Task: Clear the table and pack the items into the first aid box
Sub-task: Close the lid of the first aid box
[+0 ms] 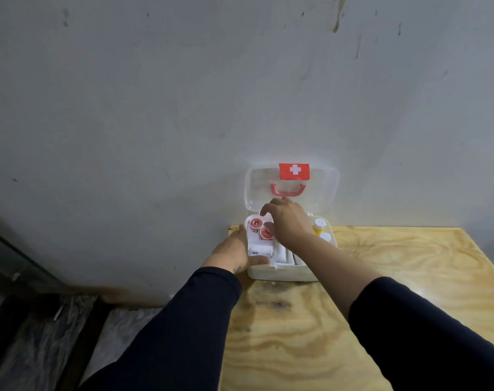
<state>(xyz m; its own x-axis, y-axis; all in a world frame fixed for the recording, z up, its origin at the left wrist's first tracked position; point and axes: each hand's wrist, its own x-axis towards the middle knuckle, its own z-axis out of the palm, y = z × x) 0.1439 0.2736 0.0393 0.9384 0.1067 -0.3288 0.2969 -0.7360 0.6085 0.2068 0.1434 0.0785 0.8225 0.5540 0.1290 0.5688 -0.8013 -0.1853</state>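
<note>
So, grey wall is filling most of the view, w/ a plywood table sitting against it at lower right. First aid box is sitting on the table's far left corner, right at the wall, its clear lid standing open & leaning back on the wall; red cross label & red handle are showing on the lid. Both arms in dark sleeves are reaching in. Left hand is gripping the box's left front corner, thumb lying over the rim, fingers wrapped on the outer side. Right hand is hovering over the box middle, fingers spread & loose, clamped on nothing I can see. Inside the box: white packet w/ print is lying at front left, two red-capped rolls are sitting behind it, yellow bottle w/ white cap is standing at the right side. Rest of the contents are hidden under the right hand.
</note>
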